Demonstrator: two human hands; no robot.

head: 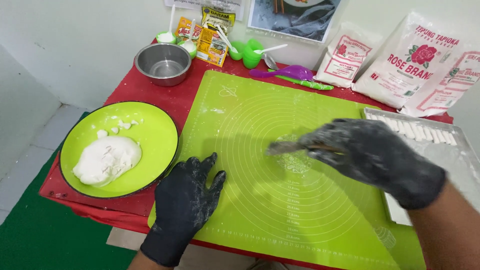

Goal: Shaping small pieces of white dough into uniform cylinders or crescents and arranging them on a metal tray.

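We see the left gloved hand (185, 205) pressed flat, fingers spread, on the near-left edge of the lime-green silicone pastry mat (260, 115). The flour-dusted right gloved hand (367, 152) hovers mid-mat, fingers closed on what may be a small blade or scraper (285, 147); blur hides it. The white dough lump (107, 160) sits apart on the round green plate (155, 135). A careless stroke could score the mat.

Table (145, 90) with red cover standing against a plain pale wall (80, 35) at twelve o'clock, dark poster (295, 15) on that wall, green carpet (45, 235) at seven o'clock, pale floor tiles (35, 135) at nine o'clock, even soft light
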